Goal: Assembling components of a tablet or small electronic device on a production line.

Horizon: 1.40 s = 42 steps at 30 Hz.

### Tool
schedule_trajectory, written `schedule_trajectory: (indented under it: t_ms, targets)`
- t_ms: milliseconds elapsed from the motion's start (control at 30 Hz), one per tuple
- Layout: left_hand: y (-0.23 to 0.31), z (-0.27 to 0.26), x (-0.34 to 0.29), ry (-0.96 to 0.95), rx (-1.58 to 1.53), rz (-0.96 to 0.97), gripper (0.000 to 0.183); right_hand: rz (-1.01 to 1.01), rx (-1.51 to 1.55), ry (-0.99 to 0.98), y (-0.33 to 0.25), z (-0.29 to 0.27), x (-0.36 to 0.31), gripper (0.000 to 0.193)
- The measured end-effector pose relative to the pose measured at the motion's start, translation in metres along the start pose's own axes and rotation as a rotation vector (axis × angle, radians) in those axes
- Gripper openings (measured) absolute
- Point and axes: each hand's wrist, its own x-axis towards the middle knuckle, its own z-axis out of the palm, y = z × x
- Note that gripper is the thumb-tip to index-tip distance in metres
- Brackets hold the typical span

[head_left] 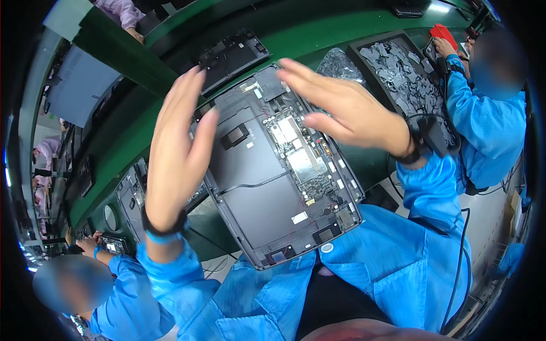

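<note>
Near opposite edges of the device casing [263,165], left hand [175,139] and right hand [355,113] unclenched, wide gap between.

A bright blue work jacket [392,244], worn open at the neck

The jacket is shiny, finely lined fabric, creased in places, with wide pointed lapels [352,278] and a round, pale snap [326,248] near the opening. Beneath it shows a black top [335,301]. Long blue sleeves [429,187] cover the forearms. A dark band [177,226] circles the left wrist; a black strap [418,149] on the right carries a chunky black piece [435,138]. The fingers [202,139] are bare.
</note>
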Motion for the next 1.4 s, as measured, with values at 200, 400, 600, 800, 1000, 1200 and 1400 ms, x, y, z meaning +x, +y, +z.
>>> schedule_trajectory:
  t_ms: [200,400,600,800,1000,1200,1400]
  targets:
    - [0.037,0.030,-0.123,0.110,-0.513,-0.464,0.063,0.327,0.268,0.073,-0.027,0.021,-0.067,0.060]
    - [0.060,0.049,-0.147,0.218,-0.969,-0.742,0.054,0.521,0.677,0.182,0.013,0.028,0.020,0.065]
    - [0.068,0.055,-0.135,0.201,-1.055,-0.721,0.055,0.509,0.953,0.107,0.033,0.042,0.038,0.055]
    - [0.068,0.052,-0.129,0.179,-1.108,-0.734,0.057,0.297,0.831,0.215,0.030,0.047,0.029,0.049]
    - [0.063,0.056,-0.145,0.369,-1.124,-0.768,0.055,0.449,0.883,0.370,-0.005,0.031,-0.019,0.057]
    - [0.077,0.059,-0.130,0.239,-1.148,-0.664,0.055,0.365,0.544,0.093,-0.033,0.038,-0.089,0.057]
    - [0.093,0.033,-0.126,0.252,-1.179,-0.594,0.067,0.376,0.857,0.185,-0.053,0.015,-0.068,0.058]
